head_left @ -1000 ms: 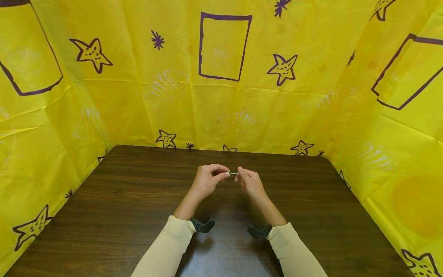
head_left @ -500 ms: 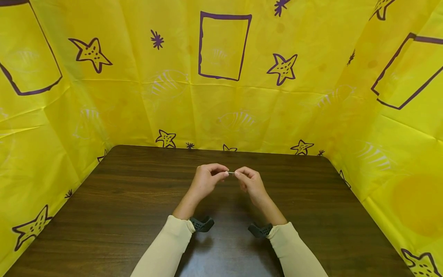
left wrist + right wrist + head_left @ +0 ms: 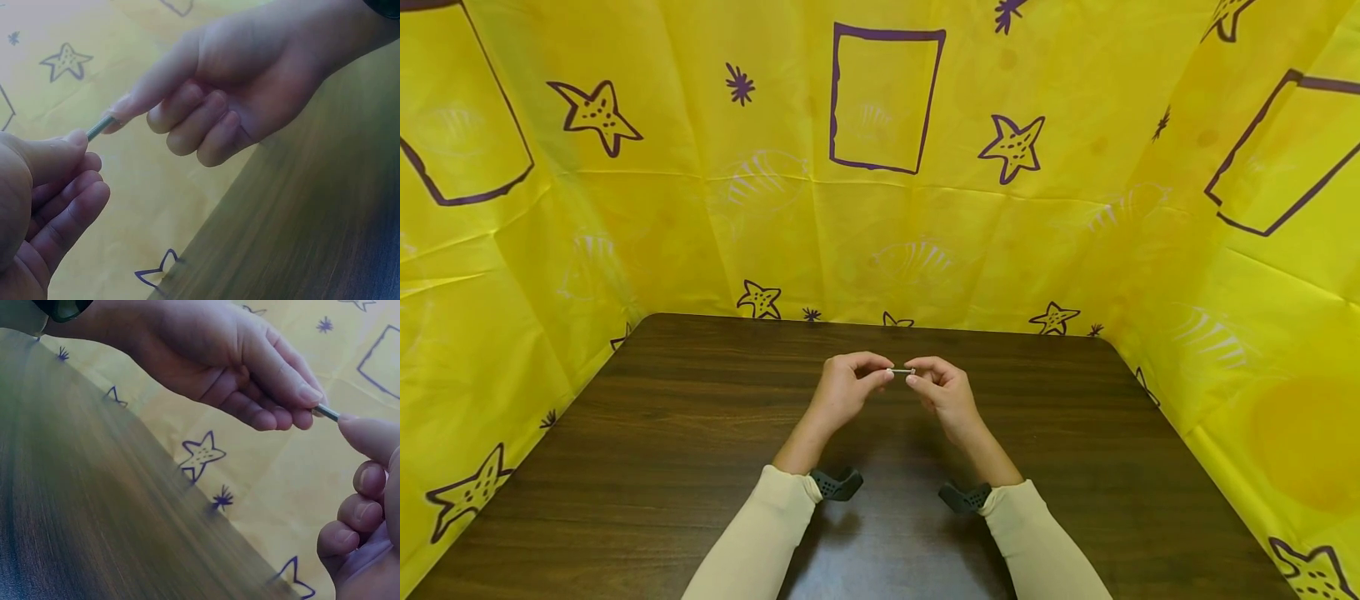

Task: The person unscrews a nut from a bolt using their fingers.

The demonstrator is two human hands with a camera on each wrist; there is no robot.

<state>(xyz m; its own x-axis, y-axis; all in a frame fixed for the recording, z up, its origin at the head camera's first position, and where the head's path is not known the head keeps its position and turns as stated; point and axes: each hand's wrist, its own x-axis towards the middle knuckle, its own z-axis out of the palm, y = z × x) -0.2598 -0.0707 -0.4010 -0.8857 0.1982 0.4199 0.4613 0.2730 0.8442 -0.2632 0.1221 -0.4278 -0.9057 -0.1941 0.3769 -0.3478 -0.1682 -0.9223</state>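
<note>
A short, thin metal bolt [image 3: 901, 371] lies almost level between both hands, held above the table. My left hand [image 3: 844, 392] pinches its left end between thumb and index finger. At the other end, the thumb and index finger of my right hand [image 3: 949, 400] sit around a slightly thicker tip. Fine ridges show along the bare middle of the bolt [image 3: 100, 128] in the left wrist view. In the right wrist view the bolt [image 3: 327, 412] spans the small gap between the two hands' fingertips, its ends hidden by them. The right hand's other fingers are curled in.
A dark wood-grain table [image 3: 700, 467] extends beneath both forearms. Yellow cloth [image 3: 880, 233] printed with stars and fish hangs behind the table and along both sides. Each wrist wears a dark band, the left band [image 3: 837, 484] and the right band [image 3: 965, 497].
The right fingertips closed in on the bolt's right end, then parted a little, leaving that end visible between finger and thumb. My left hand keeps its pinch, nearly still.
</note>
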